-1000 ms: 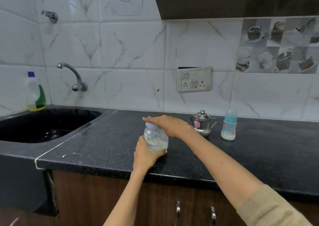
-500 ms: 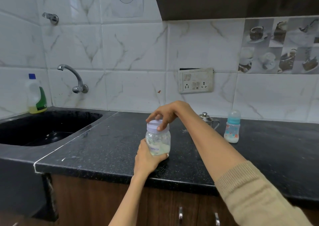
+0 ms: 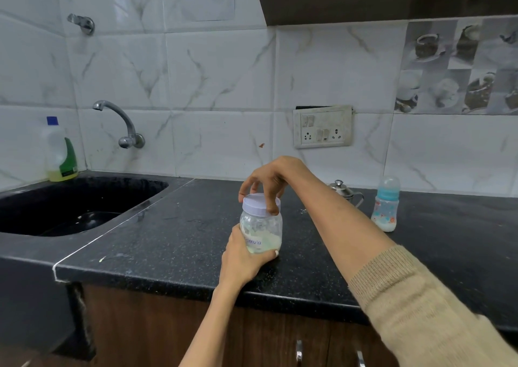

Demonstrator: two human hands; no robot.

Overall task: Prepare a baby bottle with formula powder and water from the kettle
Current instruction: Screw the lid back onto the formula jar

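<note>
While both hands grip the formula jar [image 3: 262,230] — kettle [image 3: 345,192], baby bottle [image 3: 386,204] behind.

The only view sits on my head, looking forward and down across the black counter [image 3: 173,243] toward the tiled wall [image 3: 218,80], with the sink [image 3: 70,207] off to my left. It is close enough that my forearms reach in from the bottom edge and my left hand [image 3: 241,260] and right hand [image 3: 273,180] meet near the middle. No second view shares the scene.
</note>
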